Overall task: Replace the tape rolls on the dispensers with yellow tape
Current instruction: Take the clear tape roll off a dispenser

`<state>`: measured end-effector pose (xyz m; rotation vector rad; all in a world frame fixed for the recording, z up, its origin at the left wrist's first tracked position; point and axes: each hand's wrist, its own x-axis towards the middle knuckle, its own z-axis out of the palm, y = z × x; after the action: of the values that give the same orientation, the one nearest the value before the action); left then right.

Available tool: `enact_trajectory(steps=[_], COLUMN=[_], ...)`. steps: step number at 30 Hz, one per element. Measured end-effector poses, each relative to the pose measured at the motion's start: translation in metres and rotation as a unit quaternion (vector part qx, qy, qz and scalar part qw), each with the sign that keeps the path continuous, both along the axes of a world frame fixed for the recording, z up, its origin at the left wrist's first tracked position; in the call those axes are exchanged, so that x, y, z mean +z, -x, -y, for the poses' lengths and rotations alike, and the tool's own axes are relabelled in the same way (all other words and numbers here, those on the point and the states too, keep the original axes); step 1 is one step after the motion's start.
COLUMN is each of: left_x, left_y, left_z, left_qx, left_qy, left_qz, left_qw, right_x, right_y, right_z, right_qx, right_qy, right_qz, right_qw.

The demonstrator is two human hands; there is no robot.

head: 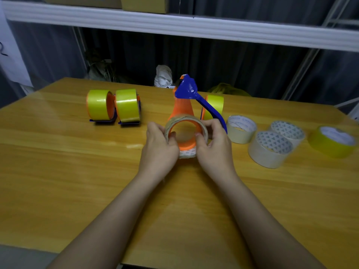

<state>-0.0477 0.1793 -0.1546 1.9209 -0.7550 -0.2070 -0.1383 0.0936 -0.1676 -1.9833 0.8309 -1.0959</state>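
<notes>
An orange and blue tape dispenser (182,105) stands at the middle of the wooden table (77,171), with a pale clear tape roll (186,153) around its orange hub. My left hand (160,144) and my right hand (213,144) grip that roll from either side, thumbs on its upper rim. Two dispensers with yellow tape (98,104) (127,105) stand at the left. Behind the blue handle is a third yellow roll on a dispenser (215,103). A loose yellow roll (333,141) lies at the far right.
Three whitish tape rolls (240,129) (270,149) (287,132) lie right of my hands. A white shelf beam (174,24) runs overhead, with cardboard boxes on it. Bags sit behind the table's far edge. The table's near edge is low in view.
</notes>
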Motion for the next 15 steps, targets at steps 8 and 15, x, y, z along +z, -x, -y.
enact_trajectory(steps=[8,15], left_x=[0.0,0.003], left_y=[-0.004,-0.016], left_z=[-0.002,0.01], left_qx=[-0.058,-0.044], left_qy=[0.051,0.146], left_qz=[-0.002,-0.235], left_qw=[0.997,0.96], right_x=[-0.002,-0.002], right_y=[0.001,0.002], right_z=[0.0,0.006], right_qx=[0.023,0.038], right_qy=[0.038,-0.092], right_qz=[0.004,0.06], right_qw=[0.999,0.993])
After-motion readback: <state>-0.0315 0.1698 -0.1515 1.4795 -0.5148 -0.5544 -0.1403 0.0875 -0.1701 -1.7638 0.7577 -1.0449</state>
